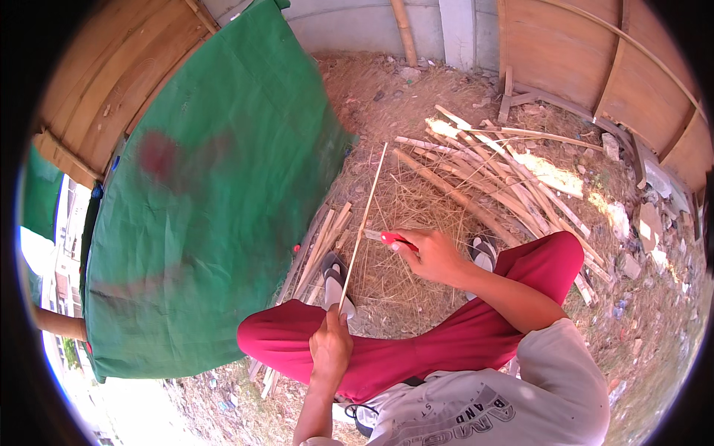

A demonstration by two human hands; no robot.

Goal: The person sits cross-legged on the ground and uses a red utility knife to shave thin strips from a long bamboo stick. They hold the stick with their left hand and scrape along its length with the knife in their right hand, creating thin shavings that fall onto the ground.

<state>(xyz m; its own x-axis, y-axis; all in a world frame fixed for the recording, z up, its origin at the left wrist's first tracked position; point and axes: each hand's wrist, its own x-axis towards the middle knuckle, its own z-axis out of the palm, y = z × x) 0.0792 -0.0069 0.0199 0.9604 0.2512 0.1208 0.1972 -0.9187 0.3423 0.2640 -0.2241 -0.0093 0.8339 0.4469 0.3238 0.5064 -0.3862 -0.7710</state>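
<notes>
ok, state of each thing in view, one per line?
thin strip: held, slanting
red-handled knife: blade exposed, beside thin strip
left hand: closed on thin strip
right hand: closed on red-handled knife
loose sticks: heaped, crossing
green sheet: spread, creased
sandals: worn

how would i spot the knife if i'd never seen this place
Start from the big green sheet on the left, then look right to the person's right hand. It grips the red-handled knife, whose blade points left at the thin strip held in the left hand. A small bright red handle sets it apart from the pale sticks beyond.
</notes>
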